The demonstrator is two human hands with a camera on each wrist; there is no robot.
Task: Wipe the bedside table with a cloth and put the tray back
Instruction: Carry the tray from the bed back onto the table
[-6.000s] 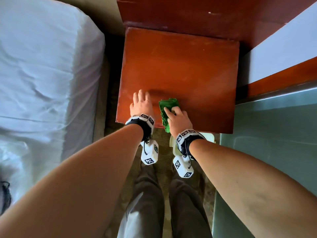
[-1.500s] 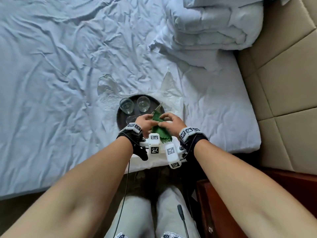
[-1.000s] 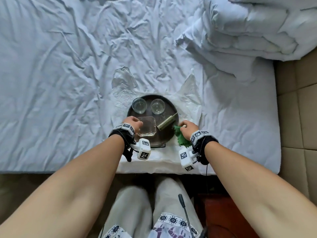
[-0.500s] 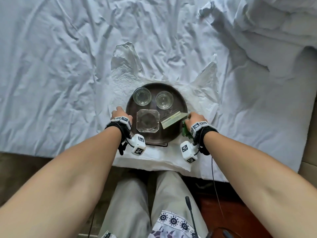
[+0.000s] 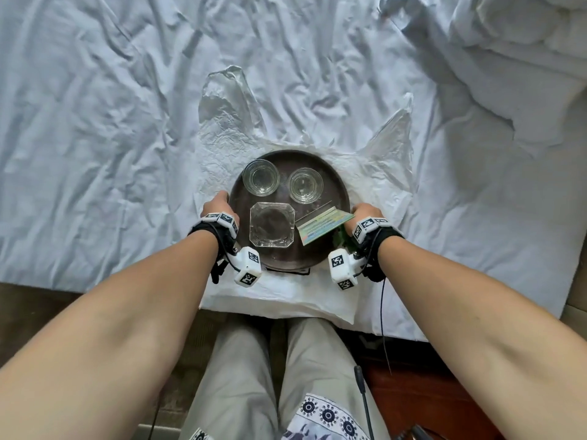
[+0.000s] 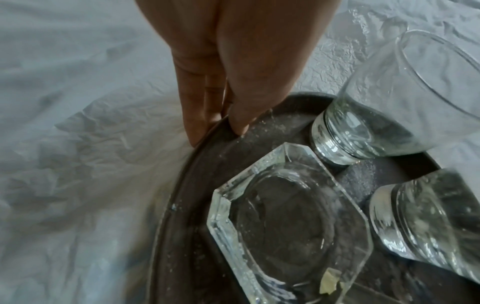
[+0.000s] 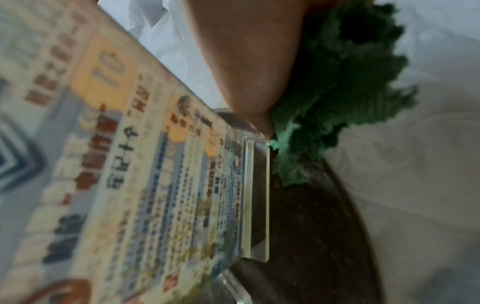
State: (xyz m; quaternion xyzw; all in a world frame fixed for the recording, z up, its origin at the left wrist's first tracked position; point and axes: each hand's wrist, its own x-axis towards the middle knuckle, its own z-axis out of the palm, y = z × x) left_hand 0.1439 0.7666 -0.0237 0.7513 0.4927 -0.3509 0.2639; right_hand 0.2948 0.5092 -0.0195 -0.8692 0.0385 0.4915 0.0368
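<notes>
A round dark tray (image 5: 287,158) lies on a white plastic bag (image 5: 276,292) on the bed. It carries two glasses (image 5: 261,177) (image 5: 306,185), a glass ashtray (image 5: 272,228) and a printed card in a clear stand (image 5: 324,225). My left hand (image 5: 219,201) grips the tray's left rim (image 6: 176,185), with the thumb (image 6: 241,115) inside and the fingers outside. My right hand (image 5: 365,212) grips the right rim, its thumb (image 7: 246,61) on the edge. A green cloth (image 7: 337,92) is bunched under that palm against the tray (image 7: 311,226).
Crumpled white sheet (image 5: 111,138) surrounds the tray, with a folded duvet (image 5: 524,42) at the upper right. The red-brown bedside table (image 5: 413,395) shows at the bottom right beside my knees (image 5: 279,376). The ashtray (image 6: 285,216) sits close to the left thumb.
My hands left the middle, where both held the cloth, and spread to opposite rims of the tray. The cloth stayed with the right hand. The view has drawn closer.
</notes>
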